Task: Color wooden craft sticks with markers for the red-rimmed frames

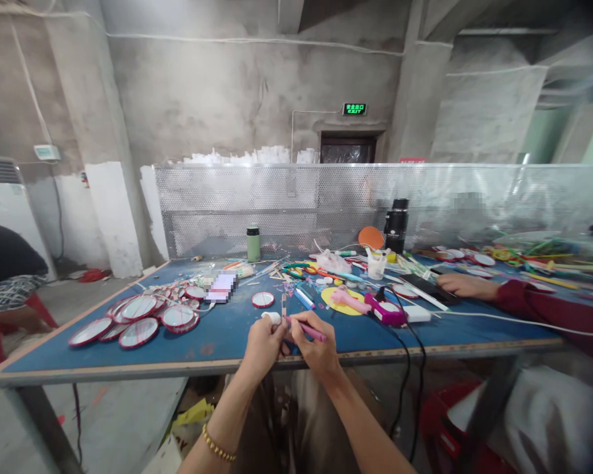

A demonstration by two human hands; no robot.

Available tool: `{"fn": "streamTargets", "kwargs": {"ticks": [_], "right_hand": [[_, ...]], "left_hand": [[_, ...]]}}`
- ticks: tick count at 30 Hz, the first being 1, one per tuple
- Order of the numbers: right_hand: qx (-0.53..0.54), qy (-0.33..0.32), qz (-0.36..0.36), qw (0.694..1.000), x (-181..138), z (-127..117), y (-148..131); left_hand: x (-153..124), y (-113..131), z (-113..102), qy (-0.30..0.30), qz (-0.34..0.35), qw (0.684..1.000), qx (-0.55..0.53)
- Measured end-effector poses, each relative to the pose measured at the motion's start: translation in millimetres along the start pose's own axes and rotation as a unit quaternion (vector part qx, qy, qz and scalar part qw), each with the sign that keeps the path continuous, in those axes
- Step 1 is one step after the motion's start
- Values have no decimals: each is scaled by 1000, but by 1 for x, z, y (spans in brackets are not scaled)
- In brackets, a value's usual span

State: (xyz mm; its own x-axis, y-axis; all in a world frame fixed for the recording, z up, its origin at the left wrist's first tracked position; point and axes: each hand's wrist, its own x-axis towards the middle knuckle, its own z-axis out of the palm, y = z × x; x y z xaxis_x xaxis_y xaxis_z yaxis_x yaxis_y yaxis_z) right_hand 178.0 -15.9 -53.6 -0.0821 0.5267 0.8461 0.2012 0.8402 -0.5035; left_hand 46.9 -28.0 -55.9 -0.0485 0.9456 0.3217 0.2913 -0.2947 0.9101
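Observation:
My left hand (263, 345) is closed near the table's front edge, pinching a small flat brownish stick (284, 304) that points up between my hands. A small white round piece (271, 318) shows just above its fingers; I cannot tell whether it is held too. In my right hand (317, 345) is a purple marker pen (312, 330), its front end meeting the stick by my left fingertips. Just beyond my hands lie a round white disc with a red rim (263, 300) and blue-and-white markers (305, 299).
Several red-rimmed discs (139, 308) are piled at left, by a phone (221, 288). A green bottle (254, 244) and a black flask (396, 226) stand at the back. A purple device (386, 309) with cables lies at right, near another person's hand (467, 287).

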Motion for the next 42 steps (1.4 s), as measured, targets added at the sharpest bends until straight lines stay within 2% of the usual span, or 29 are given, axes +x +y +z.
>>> {"fn": "streamTargets", "kwargs": {"ticks": [15, 24, 42], "right_hand": [[-26, 33, -9, 999, -1, -1, 1], [-13, 17, -11, 1000, 0, 1, 3], [-29, 32, -27, 999, 0, 1, 2]], "left_hand": [[-1, 5, -1, -13, -4, 1000, -24], [1, -3, -1, -8, 3, 1000, 6], [2, -3, 0, -5, 2, 1000, -10]]}}
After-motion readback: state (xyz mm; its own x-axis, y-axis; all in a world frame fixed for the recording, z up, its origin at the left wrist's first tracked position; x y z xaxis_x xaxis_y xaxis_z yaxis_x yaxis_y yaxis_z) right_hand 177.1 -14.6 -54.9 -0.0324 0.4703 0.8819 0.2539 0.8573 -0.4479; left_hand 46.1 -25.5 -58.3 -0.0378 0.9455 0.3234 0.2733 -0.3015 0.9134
